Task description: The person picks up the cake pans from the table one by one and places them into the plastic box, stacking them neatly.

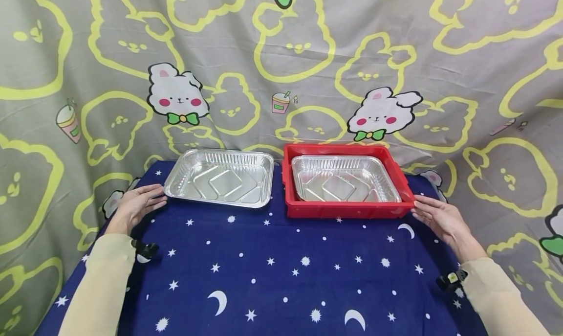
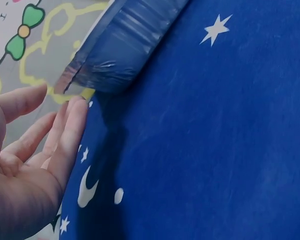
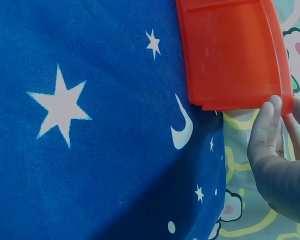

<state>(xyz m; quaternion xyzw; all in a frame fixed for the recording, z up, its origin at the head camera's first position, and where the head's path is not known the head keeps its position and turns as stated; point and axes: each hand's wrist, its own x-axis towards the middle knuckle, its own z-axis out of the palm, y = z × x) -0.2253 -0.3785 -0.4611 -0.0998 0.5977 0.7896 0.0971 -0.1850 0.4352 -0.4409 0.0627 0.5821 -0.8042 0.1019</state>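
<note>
Poising loose-fingered left hand (image 1: 138,206) beside foil tray (image 1: 226,185), centre-left of frame; touching red bin (image 1: 347,210), centre-right, with relaxed right hand (image 1: 444,220); possibly risking skewing by one-cornered pushing.

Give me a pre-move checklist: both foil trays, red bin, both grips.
1. Left foil tray upright on the patterned cloth: ok.
2. Right foil tray sits inside the red bin: ok.
3. Left foil tray apart from the red bin: ok, narrow gap.
4. Left grip holding its tray: not ok, fingers open by the near-left corner.
5. Right grip firm on the bin's near-right corner: cannot tell.
</note>
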